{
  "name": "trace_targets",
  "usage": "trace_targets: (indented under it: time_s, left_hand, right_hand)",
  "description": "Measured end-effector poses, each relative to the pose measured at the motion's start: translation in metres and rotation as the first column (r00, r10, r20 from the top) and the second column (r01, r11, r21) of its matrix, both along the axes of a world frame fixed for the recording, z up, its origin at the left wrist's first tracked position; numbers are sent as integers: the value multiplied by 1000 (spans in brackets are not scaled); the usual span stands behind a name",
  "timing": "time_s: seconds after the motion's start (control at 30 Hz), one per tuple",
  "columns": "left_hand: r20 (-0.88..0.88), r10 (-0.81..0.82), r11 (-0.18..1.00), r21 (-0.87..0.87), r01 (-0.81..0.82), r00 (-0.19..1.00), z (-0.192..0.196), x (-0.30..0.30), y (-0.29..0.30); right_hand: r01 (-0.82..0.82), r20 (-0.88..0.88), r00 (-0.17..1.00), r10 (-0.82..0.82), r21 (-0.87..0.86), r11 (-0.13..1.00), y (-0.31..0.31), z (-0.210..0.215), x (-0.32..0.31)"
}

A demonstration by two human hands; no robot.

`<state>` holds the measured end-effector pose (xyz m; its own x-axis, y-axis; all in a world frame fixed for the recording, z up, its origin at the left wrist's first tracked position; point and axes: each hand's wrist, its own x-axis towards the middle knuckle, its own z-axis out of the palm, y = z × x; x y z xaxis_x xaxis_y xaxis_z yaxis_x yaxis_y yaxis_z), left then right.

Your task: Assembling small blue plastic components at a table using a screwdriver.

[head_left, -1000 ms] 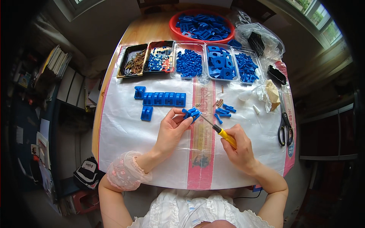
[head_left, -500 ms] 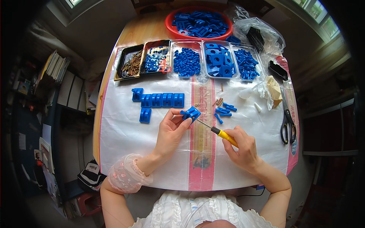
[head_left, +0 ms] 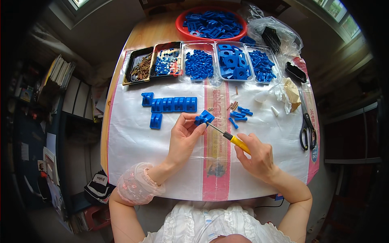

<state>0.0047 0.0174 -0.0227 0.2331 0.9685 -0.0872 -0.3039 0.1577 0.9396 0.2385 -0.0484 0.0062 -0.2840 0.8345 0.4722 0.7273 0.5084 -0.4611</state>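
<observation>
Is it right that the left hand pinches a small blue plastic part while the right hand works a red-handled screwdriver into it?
Not quite: in the head view the screwdriver has a yellow handle. The left hand does pinch the blue part, and the right hand drives the tool into it.

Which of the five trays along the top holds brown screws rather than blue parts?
The leftmost tray, black-walled; the other four hold blue pieces.
</observation>
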Motion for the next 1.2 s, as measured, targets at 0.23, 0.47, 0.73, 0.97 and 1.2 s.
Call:
trace_targets:
  time_s: [0.23, 0.47, 0.73, 0.97, 1.2]
  left_hand:
    - [-22, 11, 1000, 27, -11, 1000, -1, 2, -1]
    - [-33, 1, 1000, 23, 0, 999, 1, 3, -1]
    - [-62, 17, 999, 53, -14, 998, -3, 3, 2]
    - [-49, 22, 997, 74, -18, 999, -6, 2, 1]
    - [-76, 47, 994, 105, -39, 996, -5, 1, 5]
  right_hand:
    - [-24, -3, 1000, 24, 53, 998, -4, -11, 3]
    - [-17, -1, 1000, 17, 79, 997, -5, -5, 3]
    - [61, 52, 997, -61, -6, 998, -3, -4, 3]
    - [42, -151, 986, -78, -226, 973, 0, -6, 3]
    - [16, -154, 987, -53, -233, 972, -8, -15, 1]
